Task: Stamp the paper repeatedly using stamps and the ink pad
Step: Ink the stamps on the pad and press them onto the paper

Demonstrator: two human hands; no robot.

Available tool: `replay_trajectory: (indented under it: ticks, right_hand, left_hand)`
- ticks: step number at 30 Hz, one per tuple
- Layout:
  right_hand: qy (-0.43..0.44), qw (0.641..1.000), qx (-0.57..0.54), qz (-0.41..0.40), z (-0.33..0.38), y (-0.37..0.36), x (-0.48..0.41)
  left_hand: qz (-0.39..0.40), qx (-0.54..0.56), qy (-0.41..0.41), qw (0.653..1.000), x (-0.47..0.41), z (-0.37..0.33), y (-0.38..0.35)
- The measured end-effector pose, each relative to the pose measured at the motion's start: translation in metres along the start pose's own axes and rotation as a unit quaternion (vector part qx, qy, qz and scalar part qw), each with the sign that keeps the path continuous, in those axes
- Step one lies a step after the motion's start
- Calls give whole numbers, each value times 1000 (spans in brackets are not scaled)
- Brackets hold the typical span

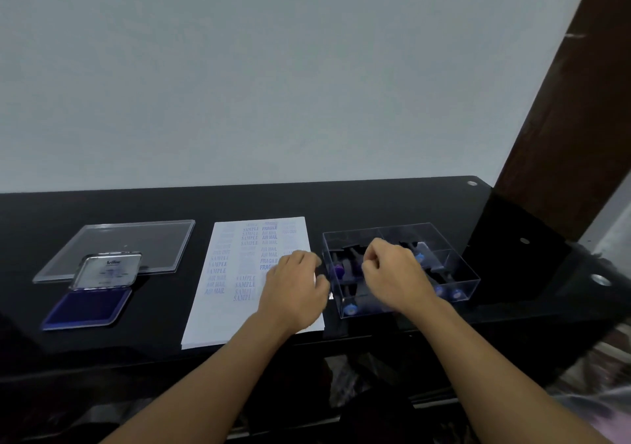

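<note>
View: one head-worn wide-angle camera.
Facing: forward and down, across the black table [392,204] to the pale wall [273,68].
Nearness: close; left hand [293,288] and right hand [396,273] reach in from the bottom edge.
Framing: wall above, table below.

The left arm [205,385] and the right arm [495,368] are both bare from the bottom edge up to the wrists, and they look wide near the edge and thinner farther up. The left hand [293,290] and the right hand [392,273] are bare too, and their backs look smooth, with little bumps at the knuckles. In the corner by the right arm there is a bit of pale pink stuff [611,430], but it is too blurry to tell if it is clothing.
</note>
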State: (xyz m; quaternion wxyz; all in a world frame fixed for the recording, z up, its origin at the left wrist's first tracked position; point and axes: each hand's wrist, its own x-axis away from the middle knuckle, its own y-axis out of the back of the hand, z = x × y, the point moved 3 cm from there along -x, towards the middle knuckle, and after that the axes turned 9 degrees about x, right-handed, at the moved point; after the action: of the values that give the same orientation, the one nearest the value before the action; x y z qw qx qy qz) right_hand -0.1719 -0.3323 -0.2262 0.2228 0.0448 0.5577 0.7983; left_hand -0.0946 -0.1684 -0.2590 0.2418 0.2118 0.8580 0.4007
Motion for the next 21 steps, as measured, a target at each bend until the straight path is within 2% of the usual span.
replay_trajectory:
  ticks: [6,12,17,21]
  right_hand:
    - [-59,998,32,-18,-41,36,-8]
    - [-83,979,163,86,-78,34,-11]
    - [-54,958,244,140,-85,26,-8]
    - [-50,946,267,178,-86,20,-13]
  left_hand:
    - [1,42,-56,998,-18,-49,-16]
    - [32,21,-58,998,-20,-59,-48]
    - [8,38,-57,998,-13,-56,-54]
    - [-2,31,-63,998,-12,-58,-53]
